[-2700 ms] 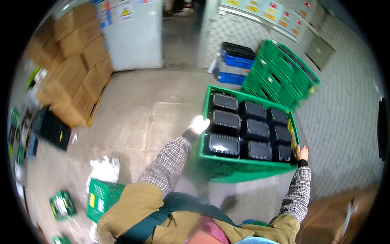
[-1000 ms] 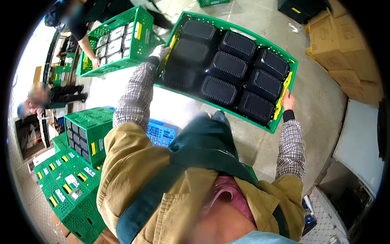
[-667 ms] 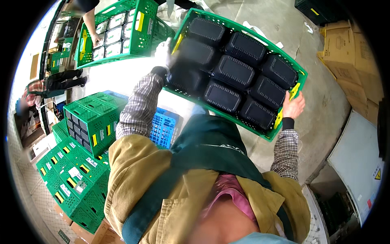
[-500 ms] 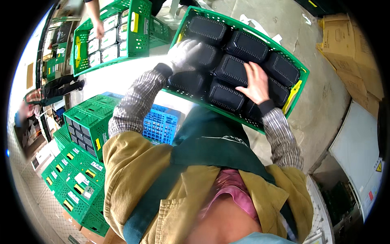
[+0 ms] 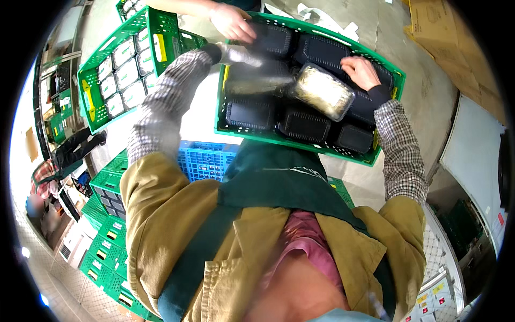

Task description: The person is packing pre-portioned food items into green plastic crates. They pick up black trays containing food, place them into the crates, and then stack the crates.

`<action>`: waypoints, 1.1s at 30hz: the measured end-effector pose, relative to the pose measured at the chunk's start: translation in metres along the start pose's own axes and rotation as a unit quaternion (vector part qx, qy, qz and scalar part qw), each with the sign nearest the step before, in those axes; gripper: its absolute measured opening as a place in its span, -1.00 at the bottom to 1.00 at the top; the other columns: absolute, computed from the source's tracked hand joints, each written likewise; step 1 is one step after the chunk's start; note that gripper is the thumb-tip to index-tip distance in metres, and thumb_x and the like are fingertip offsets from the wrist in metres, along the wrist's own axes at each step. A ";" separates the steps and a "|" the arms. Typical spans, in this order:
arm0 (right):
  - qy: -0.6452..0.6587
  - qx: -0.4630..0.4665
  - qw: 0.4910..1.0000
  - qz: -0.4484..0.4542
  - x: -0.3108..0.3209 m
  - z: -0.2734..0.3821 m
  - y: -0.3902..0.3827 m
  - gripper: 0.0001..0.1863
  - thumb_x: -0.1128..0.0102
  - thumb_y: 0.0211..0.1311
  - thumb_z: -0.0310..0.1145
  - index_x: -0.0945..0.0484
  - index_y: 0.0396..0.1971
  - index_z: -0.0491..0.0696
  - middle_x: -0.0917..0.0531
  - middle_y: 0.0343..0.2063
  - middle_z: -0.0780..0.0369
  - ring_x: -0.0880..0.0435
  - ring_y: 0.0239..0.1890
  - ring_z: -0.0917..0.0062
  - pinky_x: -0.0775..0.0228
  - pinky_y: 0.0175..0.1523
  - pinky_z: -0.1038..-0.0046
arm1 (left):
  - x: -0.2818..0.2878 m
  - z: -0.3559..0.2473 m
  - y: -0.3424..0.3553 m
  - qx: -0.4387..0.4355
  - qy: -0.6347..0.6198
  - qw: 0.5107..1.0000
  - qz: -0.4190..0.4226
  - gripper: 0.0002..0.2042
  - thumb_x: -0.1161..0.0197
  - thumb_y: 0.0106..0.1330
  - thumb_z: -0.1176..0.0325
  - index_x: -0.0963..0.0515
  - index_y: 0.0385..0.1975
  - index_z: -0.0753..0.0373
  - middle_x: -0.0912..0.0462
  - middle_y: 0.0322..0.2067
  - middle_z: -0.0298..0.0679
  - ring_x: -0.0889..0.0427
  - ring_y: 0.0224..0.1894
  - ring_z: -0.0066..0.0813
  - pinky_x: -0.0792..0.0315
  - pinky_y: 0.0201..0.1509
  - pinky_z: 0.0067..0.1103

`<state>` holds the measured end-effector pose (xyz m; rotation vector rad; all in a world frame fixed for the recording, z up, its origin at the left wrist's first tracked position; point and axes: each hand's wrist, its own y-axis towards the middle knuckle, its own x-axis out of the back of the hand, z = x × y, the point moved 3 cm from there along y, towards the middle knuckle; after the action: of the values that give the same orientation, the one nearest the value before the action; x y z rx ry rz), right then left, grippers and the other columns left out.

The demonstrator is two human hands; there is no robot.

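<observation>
From where I stand, the green crate [image 5: 220, 110] is right in front of the person, and black tubs [image 5: 249, 114] sit in it side by side. One clear tub [image 5: 324, 92] lies tilted on top of them, near the middle, with its see-through side up and pale food showing. The left hand [image 5: 241, 55], in a white glove, is over the left part of the crate, close to a blurry tub [image 5: 257, 85] with a pale side; it is so smeared that I can't tell if it grips anything. The right hand [image 5: 362, 71] is bare, with its fingers bent over the black tubs just behind the clear tub, and I can't tell if it has a hold there. A helper's hand [image 5: 233, 21] reaches over the back left corner to a black tub. The tubs look like thin plastic, so I guess each one is light and a bit bendy, and the smooth, shiny side may slip. A hard squeeze could dent one or pop it open. I'd hold one by its two short ends, fingers under the rim, and keep it flat so the food stays put.
</observation>
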<state>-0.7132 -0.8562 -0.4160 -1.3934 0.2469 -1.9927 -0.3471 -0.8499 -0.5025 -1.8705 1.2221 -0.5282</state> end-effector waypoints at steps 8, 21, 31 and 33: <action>-0.105 0.081 0.988 -0.076 -0.013 -0.022 0.017 -0.04 -0.36 -0.23 -0.28 0.01 0.23 0.03 -0.15 0.17 0.11 -0.20 0.16 0.22 -0.09 0.22 0.28 | -0.018 -0.054 -0.037 -0.073 0.494 0.812 -0.301 -0.77 -0.03 0.13 0.26 -0.55 -0.48 0.28 -0.57 -0.50 -0.05 -0.57 -0.41 -0.12 -0.44 -0.31 -0.35; 0.237 0.026 0.971 0.030 0.050 -0.017 0.004 -0.33 0.01 0.07 0.16 -0.34 0.06 -0.05 -0.46 -0.04 0.18 -0.45 -0.04 0.38 -0.28 0.02 0.40 | -0.158 -0.037 -0.105 -0.242 0.345 0.786 -0.452 -0.80 -0.24 0.04 0.22 -0.48 -0.44 0.19 -0.53 -0.40 -0.25 -0.49 -0.30 -0.27 -0.34 -0.19 -0.43; 0.171 -0.038 0.963 -0.206 -0.029 -0.063 -0.127 -0.78 -0.18 0.03 -0.27 -0.44 -0.62 -0.09 -0.52 -0.72 0.26 -0.53 -0.65 0.49 -0.36 -0.49 0.46 | -0.199 -0.009 -0.064 0.008 0.493 0.803 -0.335 -0.08 -0.41 -0.25 0.06 -0.08 0.18 0.13 -0.19 0.10 -0.13 -0.12 0.20 -0.19 -0.05 0.17 -0.06; 0.042 -0.006 0.998 -0.048 -0.084 -0.054 -0.180 -0.55 -0.32 -0.18 -0.27 -0.41 -0.21 -0.05 -0.49 -0.27 0.18 -0.48 -0.20 0.39 -0.33 -0.11 0.35 | -0.199 -0.001 -0.056 0.031 0.519 0.790 -0.326 -0.07 -0.42 -0.30 0.04 -0.10 0.17 0.17 -0.22 0.08 -0.14 -0.14 0.19 -0.20 -0.06 0.15 -0.05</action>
<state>-0.8210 -0.6804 -0.4096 -1.3530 0.2347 -2.1342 -0.4045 -0.6617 -0.4389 -1.9260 1.0748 -2.1610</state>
